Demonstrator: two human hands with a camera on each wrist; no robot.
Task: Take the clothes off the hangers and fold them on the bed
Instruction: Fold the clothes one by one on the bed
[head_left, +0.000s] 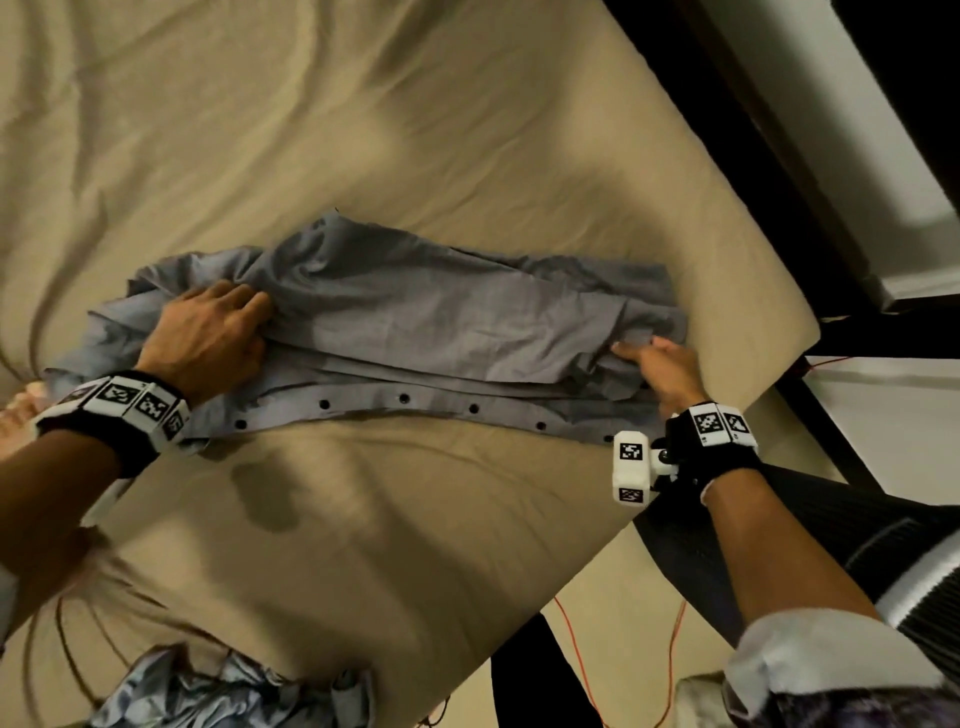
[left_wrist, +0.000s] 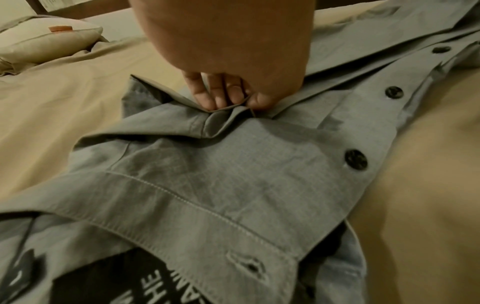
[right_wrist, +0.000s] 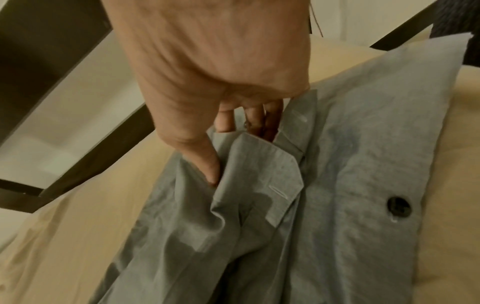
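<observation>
Your left hand (head_left: 208, 338) pinches a fold near the grey shirt's (head_left: 415, 317) collar end; your right hand (head_left: 662, 369) grips its opposite end, both palms down on the bed (head_left: 363, 130).

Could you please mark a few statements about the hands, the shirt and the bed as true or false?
1. The grey shirt lies on the bed. True.
2. The left hand hovers clear of the shirt. False: it pinches a fold of it.
3. The right hand grips the shirt's fabric. True.
4. The shirt's buttons are white. False: they are dark.
5. The shirt hangs on a hanger. False: none shows.
</observation>
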